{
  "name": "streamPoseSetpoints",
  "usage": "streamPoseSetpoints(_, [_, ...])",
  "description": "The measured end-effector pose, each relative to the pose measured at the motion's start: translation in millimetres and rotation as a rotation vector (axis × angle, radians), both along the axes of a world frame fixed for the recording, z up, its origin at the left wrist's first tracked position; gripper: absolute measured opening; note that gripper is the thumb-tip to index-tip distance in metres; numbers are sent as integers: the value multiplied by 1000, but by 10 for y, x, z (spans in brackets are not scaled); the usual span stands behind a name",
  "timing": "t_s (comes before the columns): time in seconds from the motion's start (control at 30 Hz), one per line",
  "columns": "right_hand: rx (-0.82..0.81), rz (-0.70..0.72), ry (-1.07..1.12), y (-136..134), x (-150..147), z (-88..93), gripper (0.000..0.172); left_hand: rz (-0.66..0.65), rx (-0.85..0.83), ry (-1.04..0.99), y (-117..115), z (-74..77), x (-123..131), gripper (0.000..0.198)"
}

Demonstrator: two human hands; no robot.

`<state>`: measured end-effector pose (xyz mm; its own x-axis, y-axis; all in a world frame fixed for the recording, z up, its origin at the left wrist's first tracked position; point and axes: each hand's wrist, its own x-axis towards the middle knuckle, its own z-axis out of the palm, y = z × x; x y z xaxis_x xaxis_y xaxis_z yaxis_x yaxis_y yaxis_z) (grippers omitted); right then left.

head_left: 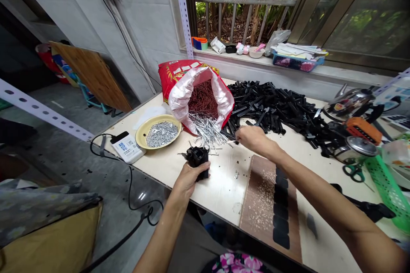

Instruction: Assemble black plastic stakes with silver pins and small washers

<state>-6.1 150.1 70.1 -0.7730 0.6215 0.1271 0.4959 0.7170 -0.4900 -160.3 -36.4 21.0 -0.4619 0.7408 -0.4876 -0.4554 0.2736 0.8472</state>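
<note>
My left hand (188, 179) is wrapped round a bundle of black plastic pieces (199, 163), held upright over the front of the table. My right hand (251, 137) reaches to the near edge of a heap of black plastic strips (269, 102). Its fingers are curled closed, and what lies in them is hidden. Left of that hand, loose silver nails (209, 132) spill from the mouth of a red sack (166, 79). Reddish-brown nail-like sticks (203, 99) fill the sack's inside. Beside it sits a yellow plate (140, 138) of small silver metal pieces (162, 133).
A brown board (250, 198) with black rounded pads (281, 213) and pale crumbs lies under my right forearm. At right are a kettle (349, 104), an orange block (363, 130), scissors (354, 172) and a green basket (389, 194). A white cabled box (127, 147) stands at the left edge.
</note>
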Motion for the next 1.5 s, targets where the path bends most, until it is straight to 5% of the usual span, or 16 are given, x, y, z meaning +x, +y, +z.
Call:
streamPoseSetpoints(0.07, [-95,59,137,-82,69,208,4,6,34,114,44,-4,68,37])
streamPoseSetpoints(0.13, [-276,127,376,-239,52,354,14,-6,80,223,90,-2,145,35])
streamPoseSetpoints(0.23, [-469,216,603,-489,-61,401,20,-66,129,317,148,7,242,32])
streamPoseSetpoints(0.5, [-40,307,332,-583,-144,270,13,-160,97,429,198,7,326,24])
streamPoseSetpoints(0.67, [-17,353,206,-546,-119,385,13,-197,127,279,201,75,422,31])
streamPoseSetpoints(0.8, [-177,403,275,-490,-63,427,25,-174,152,220,193,151,458,34])
streamPoseSetpoints(1.0, [-621,-1,601,-502,138,125,74,-122,165,79,208,224,407,50])
streamPoseSetpoints(1.17, [-976,98,586,-750,119,-263,60,-173,230,272,319,228,512,52])
streamPoseSetpoints(1.33, [-965,0,839,-959,80,-138,48,-233,250,352,342,316,593,55])
streamPoseSetpoints(1.5, [-869,-53,823,-954,101,-88,46,-153,286,267,407,335,541,62])
